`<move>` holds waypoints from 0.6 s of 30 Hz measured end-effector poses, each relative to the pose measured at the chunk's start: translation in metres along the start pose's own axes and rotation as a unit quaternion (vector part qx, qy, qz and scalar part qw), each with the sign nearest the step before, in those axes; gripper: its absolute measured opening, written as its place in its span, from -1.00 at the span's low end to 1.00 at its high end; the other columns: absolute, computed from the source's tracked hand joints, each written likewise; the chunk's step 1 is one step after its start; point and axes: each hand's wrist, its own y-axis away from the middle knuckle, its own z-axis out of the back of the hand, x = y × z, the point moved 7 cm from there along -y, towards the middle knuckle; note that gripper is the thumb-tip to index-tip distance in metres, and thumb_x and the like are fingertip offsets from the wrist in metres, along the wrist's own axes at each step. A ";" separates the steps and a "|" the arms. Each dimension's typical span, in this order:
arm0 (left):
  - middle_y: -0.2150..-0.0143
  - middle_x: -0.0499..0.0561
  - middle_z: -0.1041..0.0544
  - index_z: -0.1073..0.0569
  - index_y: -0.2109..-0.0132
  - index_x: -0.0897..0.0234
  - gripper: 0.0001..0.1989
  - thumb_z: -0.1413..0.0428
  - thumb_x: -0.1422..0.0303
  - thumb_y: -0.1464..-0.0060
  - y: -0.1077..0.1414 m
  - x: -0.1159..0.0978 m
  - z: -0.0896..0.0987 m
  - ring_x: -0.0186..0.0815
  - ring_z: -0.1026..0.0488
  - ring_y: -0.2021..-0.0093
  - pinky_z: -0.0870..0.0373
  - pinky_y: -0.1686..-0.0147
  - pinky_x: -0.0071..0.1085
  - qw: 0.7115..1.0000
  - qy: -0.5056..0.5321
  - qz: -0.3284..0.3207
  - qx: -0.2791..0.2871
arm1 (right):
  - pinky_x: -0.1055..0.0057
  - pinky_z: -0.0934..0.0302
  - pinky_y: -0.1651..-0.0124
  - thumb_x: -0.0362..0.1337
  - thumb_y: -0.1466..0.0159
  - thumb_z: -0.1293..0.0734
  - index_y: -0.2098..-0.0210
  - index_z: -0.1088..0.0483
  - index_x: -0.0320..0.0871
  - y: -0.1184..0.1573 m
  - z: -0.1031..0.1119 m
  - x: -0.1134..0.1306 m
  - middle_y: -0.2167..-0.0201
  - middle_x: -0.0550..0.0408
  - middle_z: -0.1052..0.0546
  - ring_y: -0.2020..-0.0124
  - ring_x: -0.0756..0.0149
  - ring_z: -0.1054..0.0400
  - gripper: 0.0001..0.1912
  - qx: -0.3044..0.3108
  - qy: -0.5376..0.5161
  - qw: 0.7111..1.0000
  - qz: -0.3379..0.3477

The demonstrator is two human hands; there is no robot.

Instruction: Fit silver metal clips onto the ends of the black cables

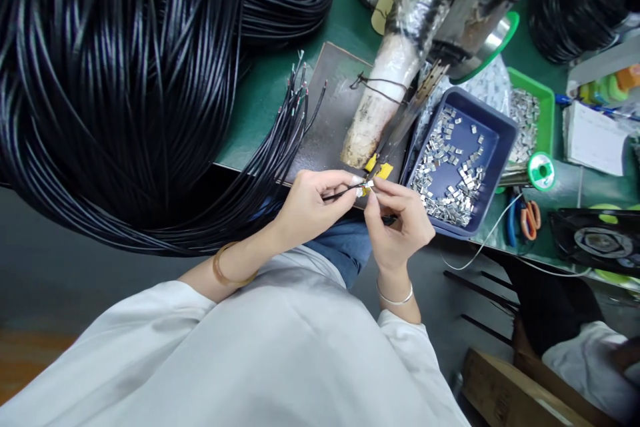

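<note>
Between thumb and fingers, my left hand (pixel 320 203) pinches a thin black cable (pixel 336 196) near its tip. My right hand (pixel 400 217) is closed at the cable's end, its fingertips meeting a small silvery-white piece (pixel 369 184) that looks like a metal connector shell. Just beyond my fingertips is the tip of a soldering iron (pixel 390 137), beside yellow pieces (pixel 384 170) on a worn board (pixel 325 127). A white wrapped tube (pixel 373 107) slants down over that board. To my right, a dark blue tray (pixel 493 177) holds many small metal connector shells (pixel 445 203).
A large bundle of black cables (pixel 125 80) covers the left, its stripped ends (pixel 300 90) lying on the board. At right are a green tray (pixel 545 107), a solder spool (pixel 541 171), orange-handled pliers (pixel 530 220), a notepad (pixel 595 137) and a black fan (pixel 600 240). Another person (pixel 585 347) sits lower right.
</note>
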 end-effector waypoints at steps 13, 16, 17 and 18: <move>0.27 0.04 -0.68 -0.64 0.10 0.32 -0.76 -0.15 0.51 -0.12 0.005 -0.018 0.004 -0.42 -0.52 0.41 -0.37 0.41 -0.57 0.983 -0.126 -0.132 -0.010 | 0.43 -0.50 0.19 -0.46 -0.19 -0.42 0.25 -0.42 -0.07 -0.002 -0.003 0.004 0.12 0.07 -0.63 0.15 0.34 -0.56 -0.81 0.029 0.000 0.999 0.025; 0.20 0.06 -0.69 -0.64 0.10 0.32 -0.76 -0.14 0.53 -0.11 0.008 -0.019 0.003 -0.41 -0.55 0.38 -0.41 0.36 -0.56 0.975 -0.158 -0.158 -0.011 | 0.44 -0.48 0.21 -0.45 -0.22 -0.40 0.26 -0.39 -0.07 0.000 -0.003 0.004 0.14 0.07 -0.63 0.17 0.36 -0.56 -0.83 0.032 0.009 0.999 0.031; 0.20 0.07 -0.69 -0.63 0.10 0.33 -0.76 -0.14 0.53 -0.11 0.008 -0.019 0.003 -0.41 -0.56 0.38 -0.42 0.35 -0.57 0.973 -0.162 -0.161 -0.013 | 0.44 -0.47 0.21 -0.45 -0.22 -0.39 0.26 -0.38 -0.08 0.001 -0.002 0.004 0.15 0.08 -0.64 0.17 0.36 -0.56 -0.83 0.033 0.011 0.999 0.032; 0.20 0.07 -0.70 -0.63 0.11 0.34 -0.77 -0.14 0.53 -0.11 0.009 -0.019 0.003 -0.41 -0.56 0.38 -0.42 0.35 -0.57 0.973 -0.163 -0.165 -0.015 | 0.45 -0.47 0.20 -0.45 -0.22 -0.39 0.25 -0.38 -0.08 0.000 -0.002 0.004 0.15 0.08 -0.64 0.17 0.36 -0.56 -0.83 0.033 0.011 0.999 0.032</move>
